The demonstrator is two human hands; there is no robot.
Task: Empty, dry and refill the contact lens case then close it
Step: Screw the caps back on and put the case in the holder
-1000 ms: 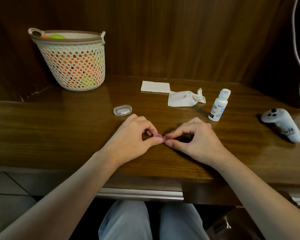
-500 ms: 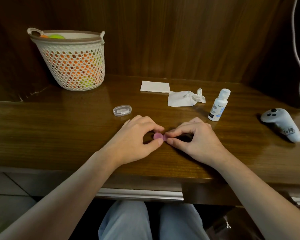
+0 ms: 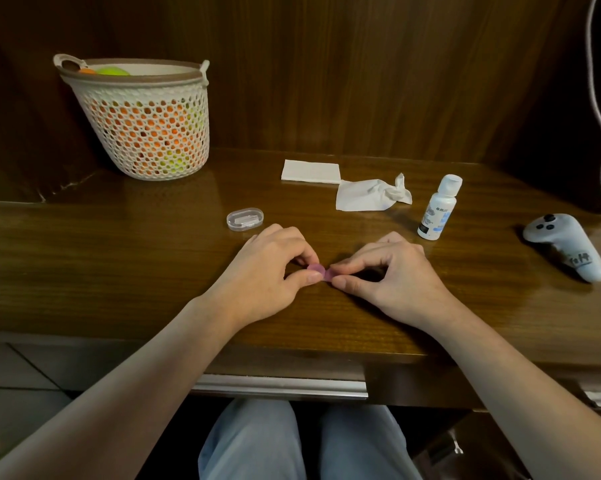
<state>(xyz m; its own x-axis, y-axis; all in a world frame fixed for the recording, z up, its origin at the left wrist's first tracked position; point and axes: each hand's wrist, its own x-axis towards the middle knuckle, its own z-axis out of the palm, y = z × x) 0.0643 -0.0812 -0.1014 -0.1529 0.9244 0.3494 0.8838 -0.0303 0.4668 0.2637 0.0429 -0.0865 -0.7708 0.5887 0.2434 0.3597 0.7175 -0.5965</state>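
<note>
Dark wooden desk [image 3: 119,271] is carrying the pink lens case [image 3: 318,271], long axis running nine to three; left hand [image 3: 268,275] and right hand [image 3: 396,275] are pinching opposite ends, equally near.

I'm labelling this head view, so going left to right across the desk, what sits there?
Basket → clear plastic box → left hand → pink lens case → right hand → solution bottle → white controller.
</note>
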